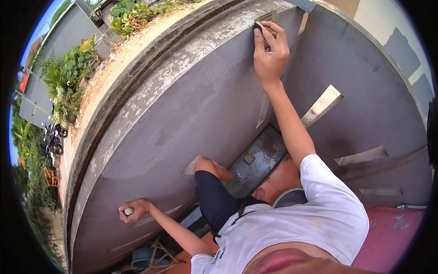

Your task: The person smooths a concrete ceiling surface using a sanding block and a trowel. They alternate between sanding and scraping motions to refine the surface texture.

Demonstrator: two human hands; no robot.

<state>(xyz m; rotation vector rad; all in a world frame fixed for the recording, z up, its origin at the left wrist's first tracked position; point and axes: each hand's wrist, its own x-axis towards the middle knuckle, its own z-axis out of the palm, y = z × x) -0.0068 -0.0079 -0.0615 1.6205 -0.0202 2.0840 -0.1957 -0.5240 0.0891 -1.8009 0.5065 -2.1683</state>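
Observation:
My right hand (273, 55) is raised at the top of a grey wall (196, 100), its fingers closed on a small flat tool with a dark handle (257, 28). The tool's dull rectangular plate (270, 17) lies against the wall's upper edge. Lower on the left, my left hand (132, 212) is wrapped round a stick-like handle, close to the wall face. Only the handle's pale, rounded end (128, 211) shows; the fist hides the rest.
The wall's top ledge (150, 75) is flaked and stained. A second grey wall (360, 91) with slanted slots meets it at right. Below are a dark wet slab (255, 157), an orange floor (278, 178) and a grey-blue basin (145, 257). Plants (75, 68) grow beyond the wall.

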